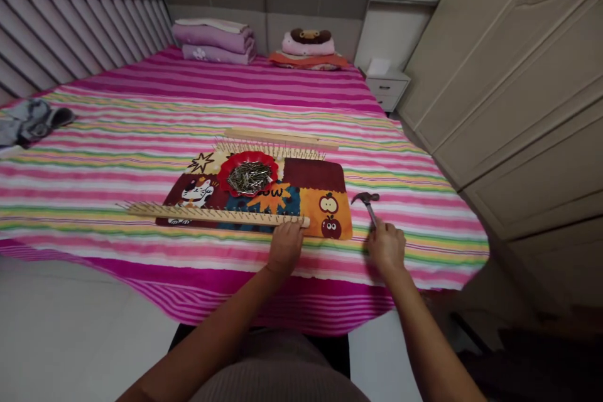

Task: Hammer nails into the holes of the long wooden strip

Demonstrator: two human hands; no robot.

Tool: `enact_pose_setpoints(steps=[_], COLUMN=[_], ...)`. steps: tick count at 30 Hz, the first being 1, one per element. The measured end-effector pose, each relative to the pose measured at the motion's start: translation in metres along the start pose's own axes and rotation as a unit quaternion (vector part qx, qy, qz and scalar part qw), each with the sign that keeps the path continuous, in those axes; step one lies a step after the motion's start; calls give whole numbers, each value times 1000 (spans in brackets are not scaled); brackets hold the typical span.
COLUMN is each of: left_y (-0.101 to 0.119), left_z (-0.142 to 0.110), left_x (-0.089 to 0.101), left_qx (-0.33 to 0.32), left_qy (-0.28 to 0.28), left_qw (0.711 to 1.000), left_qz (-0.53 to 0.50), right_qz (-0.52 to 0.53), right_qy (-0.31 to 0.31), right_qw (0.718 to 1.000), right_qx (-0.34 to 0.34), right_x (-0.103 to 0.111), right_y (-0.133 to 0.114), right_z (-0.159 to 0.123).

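My right hand (387,247) is wrapped around the handle of a claw hammer (366,198), its head low over the striped bed cover. My left hand (287,244) grips the right end of a long wooden strip (221,216) with a row of nails standing up along it. The strip lies across the front of a colourful patterned mat (320,173). On the mat stands a red scalloped bowl (225,183) full of loose nails (252,176). Behind it lies another wooden strip (301,154) studded with nails.
Beyond the mat rest plain wooden strips (273,135). Folded purple bedding (214,44) and a pillow stack (308,49) sit by the headboard (264,0). Grey patterned cloth (35,120) lies at far left. A white nightstand (388,88) and wardrobe (532,113) stand at right.
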State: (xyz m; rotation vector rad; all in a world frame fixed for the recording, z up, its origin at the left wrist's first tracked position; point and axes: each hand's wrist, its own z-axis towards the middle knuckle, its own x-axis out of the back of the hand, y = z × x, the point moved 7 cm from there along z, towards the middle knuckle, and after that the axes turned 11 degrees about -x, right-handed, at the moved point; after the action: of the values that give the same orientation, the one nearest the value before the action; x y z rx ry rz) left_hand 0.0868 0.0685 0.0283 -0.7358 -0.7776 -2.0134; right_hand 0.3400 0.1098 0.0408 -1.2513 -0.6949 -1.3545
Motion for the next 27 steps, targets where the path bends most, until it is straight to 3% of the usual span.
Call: enact_pose_setpoints(steps=[3,6,11,17,19,22,27], left_y=[-3,-7,-29,-74,-89,-109,-132], left_z=[-6,-18,-57,-110,-123,-134,-128], left_x=[7,20,41,56,60,63,68], left_qx=[-4,-4,21,186,276,408,535], left_qy=[5,5,-29,-53,-44,-20,70], left_qw=[998,994,985,941,905,820,672], left_qz=[-55,-105,-169,-279,-321,-400,-507], right_qz=[81,204,284,287,291,312,366], right_qy=[49,23,-37,-135,-165,-191,-211], right_qw=[994,972,950,937,930,920,899], right_qx=[50,113,120,146,156,141,114], right_x=[8,1,-24,-34,-35,-35,-36], right_y=[-21,-53,-91,-126,-132,-132,-125], right_z=[-26,-53,-63,-44,-43,-42,-46])
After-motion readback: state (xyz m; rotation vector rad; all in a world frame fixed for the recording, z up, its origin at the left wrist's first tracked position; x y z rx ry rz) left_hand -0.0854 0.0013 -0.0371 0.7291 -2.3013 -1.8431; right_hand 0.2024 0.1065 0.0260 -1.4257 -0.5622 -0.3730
